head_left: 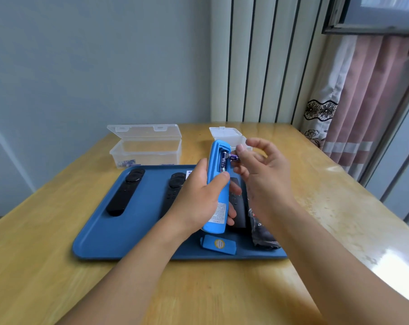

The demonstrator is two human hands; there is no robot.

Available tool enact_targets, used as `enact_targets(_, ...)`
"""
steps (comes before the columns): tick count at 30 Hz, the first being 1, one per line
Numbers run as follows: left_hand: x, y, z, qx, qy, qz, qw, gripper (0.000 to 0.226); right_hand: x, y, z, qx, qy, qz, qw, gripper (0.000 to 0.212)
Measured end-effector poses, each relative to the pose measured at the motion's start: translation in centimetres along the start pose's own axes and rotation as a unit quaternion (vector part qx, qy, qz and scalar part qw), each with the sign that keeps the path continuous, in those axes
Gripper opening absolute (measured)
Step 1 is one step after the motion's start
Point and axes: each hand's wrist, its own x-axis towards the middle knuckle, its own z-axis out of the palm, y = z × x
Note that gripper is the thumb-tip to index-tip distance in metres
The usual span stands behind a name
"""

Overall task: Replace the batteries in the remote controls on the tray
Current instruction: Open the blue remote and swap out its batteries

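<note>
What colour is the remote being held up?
Bright light blue; the remote, gripped by the left hand, shows clearly in the head view.

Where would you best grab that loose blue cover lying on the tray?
Probably by its two long edges, pinched from above. The blue cover lies flat on the tray near the front rim, so only its sides offer purchase. Coming from the front avoids the left hand holding the blue remote above it.

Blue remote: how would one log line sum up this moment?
left hand: holds blue remote | cover: off, on tray | right hand: pinches battery
</note>
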Motion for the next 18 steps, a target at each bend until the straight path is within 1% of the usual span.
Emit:
enact_targets(1,-0.1,0.1,0.0,-0.002,-0.001,0.002,1.000,0.011,0.2,-0.1,-0.1,0.077,-0.008,0.089,0.993,0.007)
enact_targets(2,-0.1,0.1,0.0,-0.001,-0.003,0.006,1.000,0.015,0.6,-0.2,-0.3,0.150,-0.012,0.170,0.974,0.006)
enact_targets(3,-0.1,0.0,-0.1,0.001,-0.005,0.012,1.000,0.019,1.0,-0.4,-0.6,0.213,-0.010,0.229,0.950,0.006)
enact_targets(4,0.0,-0.1,-0.1,0.001,-0.007,0.016,1.000,0.024,1.5,-0.7,-1.0,0.254,-0.004,0.262,0.931,0.006)
enact_targets(5,0.0,-0.2,-0.2,0.000,-0.009,0.020,1.000,0.027,1.8,-0.9,-1.3,0.266,-0.002,0.277,0.923,0.008)
enact_targets(6,0.0,-0.2,-0.3,0.000,-0.011,0.023,1.000,0.029,2.0,-1.1,-1.6,0.252,-0.007,0.280,0.926,0.006)
enact_targets(7,0.0,-0.2,-0.3,-0.001,-0.014,0.024,1.000,0.031,2.1,-1.3,-1.7,0.214,-0.016,0.272,0.938,0.002)
enact_targets(8,0.0,-0.1,-0.3,-0.003,-0.015,0.024,1.000,0.032,2.0,-1.5,-1.8,0.147,-0.024,0.246,0.958,0.006)
enact_targets(9,-0.1,0.0,-0.4,-0.007,-0.016,0.021,1.000,0.033,2.0,-1.7,-1.9,0.048,-0.032,0.191,0.980,0.012)
enact_targets(10,-0.1,0.2,-0.5,-0.010,-0.016,0.018,1.000,0.033,1.8,-2.0,-2.1,-0.078,-0.046,0.094,0.991,0.014)
enact_targets(11,-0.1,0.3,-0.5,-0.006,-0.015,0.016,1.000,0.033,1.5,-2.4,-2.2,-0.218,-0.067,-0.026,0.973,0.014)
enact_targets(12,-0.1,0.5,-0.7,0.006,-0.012,0.015,1.000,0.032,1.2,-2.8,-2.2,-0.344,-0.090,-0.143,0.923,0.014)
enact_targets(13,-0.1,0.6,-0.9,0.024,-0.008,0.014,1.000,0.030,0.9,-3.1,-2.2,-0.427,-0.110,-0.230,0.867,0.015)
enact_targets(14,-0.1,0.6,-1.0,0.041,-0.005,0.015,0.999,0.030,0.7,-3.4,-2.1,-0.475,-0.128,-0.277,0.825,0.017)
enact_targets(15,-0.1,0.6,-1.2,0.054,-0.004,0.015,0.998,0.030,0.6,-3.4,-2.1,-0.502,-0.142,-0.294,0.801,0.019)
enact_targets(16,0.0,0.7,-1.3,0.063,-0.006,0.013,0.998,0.030,0.5,-3.3,-2.1,-0.518,-0.151,-0.304,0.785,0.019)
enact_targets(18,-0.1,0.7,-1.5,0.082,-0.015,0.010,0.997,0.032,0.4,-2.8,-1.9,-0.538,-0.159,-0.314,0.766,0.017)
